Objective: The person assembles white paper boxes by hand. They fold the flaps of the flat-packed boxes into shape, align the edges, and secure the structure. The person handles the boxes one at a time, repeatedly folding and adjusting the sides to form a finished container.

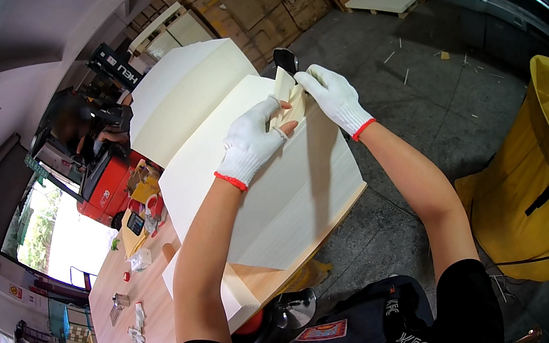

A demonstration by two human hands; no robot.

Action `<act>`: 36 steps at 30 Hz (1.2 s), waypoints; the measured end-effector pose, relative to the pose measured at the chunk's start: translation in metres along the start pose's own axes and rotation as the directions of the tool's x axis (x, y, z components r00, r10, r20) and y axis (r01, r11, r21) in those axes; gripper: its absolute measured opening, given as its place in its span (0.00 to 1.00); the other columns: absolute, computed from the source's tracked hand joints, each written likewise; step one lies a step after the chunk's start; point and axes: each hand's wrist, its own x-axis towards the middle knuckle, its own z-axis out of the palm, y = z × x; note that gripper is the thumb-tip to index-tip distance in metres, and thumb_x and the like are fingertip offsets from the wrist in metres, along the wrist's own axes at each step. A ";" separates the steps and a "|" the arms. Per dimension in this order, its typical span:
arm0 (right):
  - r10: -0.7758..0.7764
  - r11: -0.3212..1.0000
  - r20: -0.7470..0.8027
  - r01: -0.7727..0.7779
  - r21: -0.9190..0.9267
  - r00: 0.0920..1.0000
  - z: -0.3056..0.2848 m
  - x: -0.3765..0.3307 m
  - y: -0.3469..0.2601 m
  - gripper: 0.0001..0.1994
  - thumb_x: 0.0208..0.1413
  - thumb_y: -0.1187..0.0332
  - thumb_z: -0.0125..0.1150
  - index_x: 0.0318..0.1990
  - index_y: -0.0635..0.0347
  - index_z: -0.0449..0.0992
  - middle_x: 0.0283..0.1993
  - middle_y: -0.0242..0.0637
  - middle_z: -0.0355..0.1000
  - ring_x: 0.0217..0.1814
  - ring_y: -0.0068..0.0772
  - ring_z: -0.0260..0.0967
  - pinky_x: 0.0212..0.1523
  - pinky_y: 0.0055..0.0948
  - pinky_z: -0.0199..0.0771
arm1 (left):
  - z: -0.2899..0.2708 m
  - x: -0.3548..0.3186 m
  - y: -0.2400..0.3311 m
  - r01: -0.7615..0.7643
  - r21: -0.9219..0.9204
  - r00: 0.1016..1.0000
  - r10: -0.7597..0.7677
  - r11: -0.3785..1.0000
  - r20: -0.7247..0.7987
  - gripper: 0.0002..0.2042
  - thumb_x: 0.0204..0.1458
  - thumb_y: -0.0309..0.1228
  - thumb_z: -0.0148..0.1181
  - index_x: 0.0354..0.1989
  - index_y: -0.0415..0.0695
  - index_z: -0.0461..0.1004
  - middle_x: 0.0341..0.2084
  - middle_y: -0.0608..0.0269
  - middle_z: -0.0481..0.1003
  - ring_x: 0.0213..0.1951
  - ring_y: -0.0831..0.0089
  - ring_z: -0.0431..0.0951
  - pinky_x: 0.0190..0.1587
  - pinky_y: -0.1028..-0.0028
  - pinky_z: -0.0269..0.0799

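Note:
A tall stack of large cream paper sheets [278,199] lies on a wooden table [145,302] in front of me. Both hands wear white knit gloves with red cuffs. My left hand [252,139] pinches a lifted corner of the top sheets [286,96] at the stack's far edge. From the other side, my right hand [333,96] grips the same lifted corner. The corner is bent upward and fanned between the two hands. A second stack of cream sheets [182,90] lies just behind the first.
A big yellow bag [538,197] with paper scraps stands at the right. A red machine [104,185] and small items lie along the table's left side. Flattened cardboard [258,2] leans against the far wall. Grey concrete floor [433,100] spreads to the right.

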 end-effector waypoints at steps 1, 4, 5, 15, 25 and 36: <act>-0.002 1.000 -0.002 0.002 0.005 1.000 0.000 0.000 -0.001 0.27 0.64 0.41 0.48 0.31 0.59 0.69 0.26 0.45 0.67 0.31 0.45 0.66 0.37 0.39 0.66 | 0.002 0.001 -0.005 -0.027 0.013 1.000 0.028 1.000 -0.015 0.17 0.57 0.40 0.65 0.54 0.53 0.77 0.37 0.55 0.80 0.40 0.63 0.80 0.48 0.64 0.73; -0.004 1.000 -0.004 0.004 0.002 1.000 0.000 0.000 0.000 0.27 0.64 0.41 0.48 0.31 0.60 0.70 0.27 0.45 0.67 0.31 0.45 0.66 0.38 0.39 0.66 | 0.003 0.003 -0.008 -0.033 0.008 0.999 0.033 0.999 -0.023 0.18 0.56 0.40 0.67 0.54 0.52 0.77 0.39 0.56 0.80 0.44 0.61 0.80 0.50 0.65 0.73; -0.003 1.000 -0.004 0.003 -0.001 1.000 0.000 0.000 0.001 0.27 0.64 0.41 0.48 0.31 0.60 0.70 0.27 0.45 0.67 0.31 0.45 0.66 0.38 0.39 0.66 | 0.004 0.004 -0.008 -0.022 -0.002 1.000 0.022 1.000 -0.020 0.18 0.56 0.40 0.67 0.54 0.52 0.77 0.40 0.56 0.81 0.46 0.61 0.80 0.51 0.65 0.73; -0.012 0.999 0.021 0.013 -0.042 1.000 -0.004 0.002 0.001 0.27 0.64 0.40 0.48 0.32 0.59 0.71 0.27 0.46 0.69 0.32 0.48 0.68 0.38 0.40 0.67 | 0.002 -0.002 0.003 -0.113 0.114 0.994 0.113 0.987 0.005 0.21 0.52 0.28 0.59 0.57 0.55 0.76 0.45 0.52 0.80 0.47 0.55 0.80 0.51 0.61 0.74; -0.168 0.985 -0.134 0.172 0.013 0.977 -0.031 -0.021 -0.024 0.20 0.65 0.49 0.56 0.40 0.59 0.78 0.30 0.39 0.77 0.33 0.36 0.76 0.37 0.33 0.72 | -0.018 -0.015 0.011 0.086 0.483 0.996 -0.082 0.872 -0.030 0.27 0.53 0.32 0.55 0.64 0.51 0.68 0.43 0.43 0.79 0.47 0.47 0.80 0.47 0.54 0.76; -0.677 0.582 0.505 0.809 -0.077 0.535 0.109 -0.125 -0.136 0.31 0.55 0.43 0.62 0.53 0.63 0.76 0.57 0.48 0.73 0.60 0.48 0.70 0.62 0.43 0.66 | -0.186 -0.091 -0.122 -0.294 -0.439 0.566 -0.215 0.849 -0.796 0.12 0.54 0.32 0.66 0.42 0.35 0.81 0.32 0.60 0.80 0.33 0.71 0.80 0.37 0.73 0.74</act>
